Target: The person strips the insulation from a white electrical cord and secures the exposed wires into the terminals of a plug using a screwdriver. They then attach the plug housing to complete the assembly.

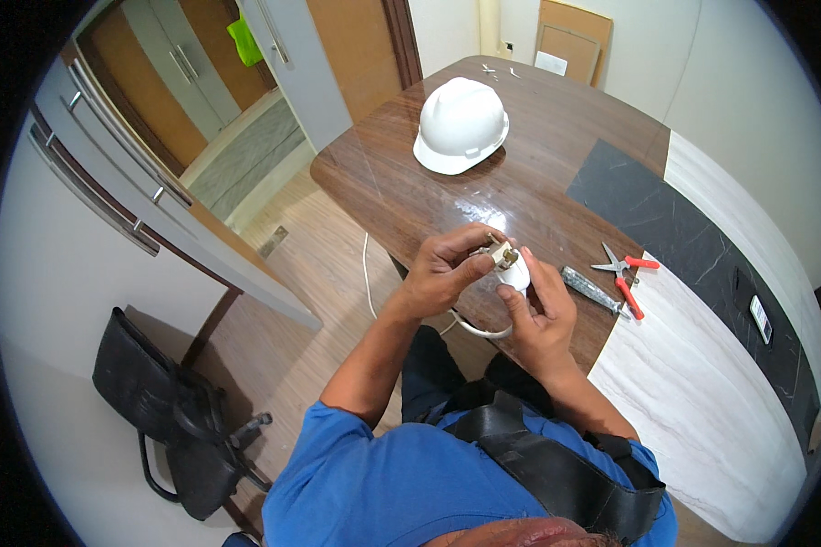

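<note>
Above the table's near edge, I hold an electrical plug in two parts between my hands. My left hand (440,273) pinches the plug's pale inner piece (499,252), which has brass-coloured metal on it, with thumb and fingers. Wrapped by the fingers of my right hand (547,321) is the rounded white plug housing (515,275), close against the inner piece. A white cable (480,330) curves below the housing and hangs down past the table edge. Small details between the fingertips are partly hidden.
On the brown table (538,137) lie a white hard hat (462,123), red-handled pliers (622,276) standing open, and a grey-handled tool (592,290). Small scraps (490,69) lie at the far end. A phone (761,319) rests far right. A black chair (139,376) stands left.
</note>
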